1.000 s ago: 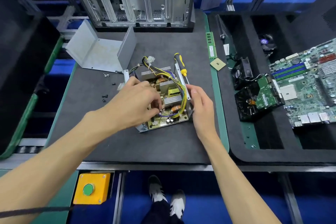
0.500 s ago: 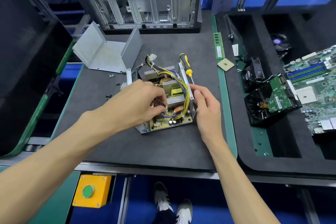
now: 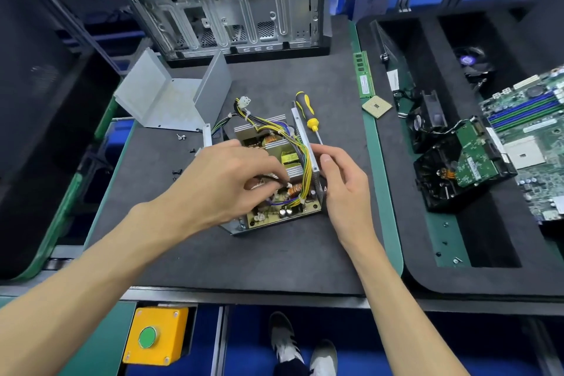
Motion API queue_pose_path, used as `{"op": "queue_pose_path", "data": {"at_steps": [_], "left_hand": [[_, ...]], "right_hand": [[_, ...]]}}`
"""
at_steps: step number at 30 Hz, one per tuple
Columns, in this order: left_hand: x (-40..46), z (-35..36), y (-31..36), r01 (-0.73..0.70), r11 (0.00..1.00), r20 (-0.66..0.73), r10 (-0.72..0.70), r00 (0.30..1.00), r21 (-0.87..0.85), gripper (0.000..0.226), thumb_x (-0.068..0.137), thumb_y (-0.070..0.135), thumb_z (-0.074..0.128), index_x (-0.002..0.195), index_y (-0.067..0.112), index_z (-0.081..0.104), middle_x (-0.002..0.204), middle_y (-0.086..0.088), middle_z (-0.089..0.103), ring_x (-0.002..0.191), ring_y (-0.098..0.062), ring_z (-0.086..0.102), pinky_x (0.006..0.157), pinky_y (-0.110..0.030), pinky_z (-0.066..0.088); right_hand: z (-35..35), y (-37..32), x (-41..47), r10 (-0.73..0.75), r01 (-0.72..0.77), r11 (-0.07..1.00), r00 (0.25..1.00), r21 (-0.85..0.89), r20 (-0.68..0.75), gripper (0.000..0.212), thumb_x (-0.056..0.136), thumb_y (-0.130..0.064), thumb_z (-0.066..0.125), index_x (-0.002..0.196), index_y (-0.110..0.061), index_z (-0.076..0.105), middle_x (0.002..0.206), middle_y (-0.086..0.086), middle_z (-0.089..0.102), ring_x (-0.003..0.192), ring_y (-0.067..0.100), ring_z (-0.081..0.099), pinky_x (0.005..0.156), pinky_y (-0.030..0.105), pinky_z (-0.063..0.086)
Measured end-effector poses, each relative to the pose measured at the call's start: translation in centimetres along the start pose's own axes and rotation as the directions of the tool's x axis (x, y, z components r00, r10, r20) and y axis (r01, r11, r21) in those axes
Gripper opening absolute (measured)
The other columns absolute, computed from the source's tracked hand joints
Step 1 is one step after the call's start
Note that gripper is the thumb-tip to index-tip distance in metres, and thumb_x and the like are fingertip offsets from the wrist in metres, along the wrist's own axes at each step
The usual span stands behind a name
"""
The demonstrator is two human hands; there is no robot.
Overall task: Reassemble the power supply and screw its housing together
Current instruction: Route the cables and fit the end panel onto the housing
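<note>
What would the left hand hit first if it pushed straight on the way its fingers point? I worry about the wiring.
Probably the yellow wire bundle over the power supply board; the left hand points right, depth unclear.

The right hand (image 3: 341,180) has lifted its fingers off the power supply (image 3: 274,171) wall.
</note>
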State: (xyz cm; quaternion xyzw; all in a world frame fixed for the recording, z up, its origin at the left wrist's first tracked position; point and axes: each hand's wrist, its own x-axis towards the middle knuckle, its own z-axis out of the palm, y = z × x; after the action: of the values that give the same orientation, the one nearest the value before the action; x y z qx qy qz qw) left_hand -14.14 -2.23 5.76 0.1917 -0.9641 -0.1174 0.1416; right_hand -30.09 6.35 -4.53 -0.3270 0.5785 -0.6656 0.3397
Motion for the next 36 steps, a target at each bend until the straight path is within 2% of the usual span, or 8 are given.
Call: {"op": "queue_pose_path", "data": {"at_steps": [4, 11, 18, 22, 26, 30, 34, 36], "left_hand": [[-0.08, -0.5, -0.18, -0.041, 0.997, 0.012, 0.042, 0.999, -0.064, 0.017, 0.087, 0.025, 0.072, 0.104, 0.021, 0.075, 0.063, 0.023, 0.042, 0.06, -0.002, 0.038, 0.066, -0.028, 0.043], [-0.31, -0.47, -0.5, -0.059, 0.992, 0.016, 0.062, 0.998, -0.108, 0.011, 0.089, 0.025, 0.072, 0.095, 0.018, 0.078, 0.067, 0.009, 0.06, 0.057, -0.012, 0.045, 0.067, -0.024, 0.038], [-0.53, -0.47, -0.41, -0.085, 0.987, -0.025, 0.083, 0.996, -0.134, 0.014, 0.093, 0.026, 0.069, 0.096, 0.015, 0.077, 0.072, 0.003, 0.065, 0.062, -0.013, 0.05, 0.07, -0.019, 0.037], [-0.67, -0.29, 0.0, 0.094, 0.962, -0.035, -0.107, 0.994, -0.256, 0.008, 0.091, 0.021, 0.07, 0.092, 0.016, 0.076, 0.079, 0.009, 0.067, 0.07, -0.011, 0.058, 0.069, -0.022, 0.043], [-0.68, -0.31, 0.12, 0.37, 0.745, 0.06, -0.407, 0.911, -0.556, 0.012, 0.094, 0.02, 0.071, 0.084, 0.024, 0.076, 0.076, 0.004, 0.068, 0.064, -0.008, 0.054, 0.062, -0.021, 0.044], [-0.39, -0.73, 0.22, 0.498, 0.594, 0.189, -0.504, 0.843, -0.632, 0.01, 0.092, 0.032, 0.071, 0.085, 0.028, 0.078, 0.08, -0.007, 0.068, 0.073, -0.017, 0.05, 0.069, -0.035, 0.038], [-0.03, -0.6, 0.29, 0.533, 0.685, 0.192, -0.512, 0.837, -0.497, 0.014, 0.092, 0.027, 0.072, 0.078, 0.027, 0.077, 0.078, -0.011, 0.066, 0.068, -0.01, 0.051, 0.068, -0.027, 0.041], [-0.05, 0.05, 0.14, 0.517, 0.819, 0.122, -0.503, 0.856, -0.251, 0.016, 0.089, 0.027, 0.074, 0.072, 0.03, 0.074, 0.071, 0.0, 0.06, 0.075, -0.01, 0.049, 0.079, -0.028, 0.035]], "right_hand": [[0.01, -0.02, 0.03, 0.003, -0.003, 1.0, 1.0, 0.015, 0.002, 0.029, 0.105, -0.012, 0.045, 0.116, -0.015, 0.072, 0.108, -0.005, 0.075, 0.105, 0.014, 0.07, 0.088, 0.026, 0.054], [0.07, -0.02, 0.05, 0.009, -0.009, 1.0, 1.0, 0.027, 0.0, 0.029, 0.104, -0.014, 0.045, 0.115, -0.014, 0.072, 0.108, -0.001, 0.075, 0.105, 0.019, 0.07, 0.092, 0.04, 0.056], [-0.02, 0.04, 0.06, 0.007, -0.007, 1.0, 1.0, 0.025, 0.008, 0.028, 0.105, -0.013, 0.045, 0.115, -0.015, 0.072, 0.108, -0.003, 0.075, 0.104, 0.017, 0.07, 0.089, 0.034, 0.056], [0.05, -0.01, 0.09, -0.011, 0.011, 1.0, 1.0, 0.017, 0.003, 0.028, 0.105, -0.012, 0.046, 0.114, -0.015, 0.072, 0.106, -0.006, 0.076, 0.101, 0.012, 0.07, 0.082, 0.019, 0.052], [0.11, 0.1, 0.12, -0.017, 0.017, 1.0, 1.0, 0.011, 0.0, 0.028, 0.104, -0.013, 0.047, 0.113, -0.016, 0.072, 0.104, -0.008, 0.075, 0.099, 0.01, 0.07, 0.08, 0.017, 0.052], [0.08, 0.11, 0.1, -0.002, 0.002, 1.0, 1.0, 0.014, 0.004, 0.028, 0.105, -0.015, 0.046, 0.114, -0.018, 0.072, 0.105, -0.007, 0.075, 0.099, 0.012, 0.071, 0.08, 0.021, 0.054], [0.07, 0.06, 0.07, -0.003, 0.003, 1.0, 1.0, 0.005, -0.001, 0.027, 0.104, -0.016, 0.047, 0.113, -0.02, 0.072, 0.103, -0.008, 0.075, 0.096, 0.014, 0.071, 0.08, 0.027, 0.057], [0.1, 0.02, 0.04, -0.002, 0.002, 1.0, 1.0, 0.005, -0.001, 0.027, 0.104, -0.017, 0.047, 0.112, -0.022, 0.072, 0.102, -0.008, 0.075, 0.094, 0.016, 0.071, 0.079, 0.031, 0.058]]}}
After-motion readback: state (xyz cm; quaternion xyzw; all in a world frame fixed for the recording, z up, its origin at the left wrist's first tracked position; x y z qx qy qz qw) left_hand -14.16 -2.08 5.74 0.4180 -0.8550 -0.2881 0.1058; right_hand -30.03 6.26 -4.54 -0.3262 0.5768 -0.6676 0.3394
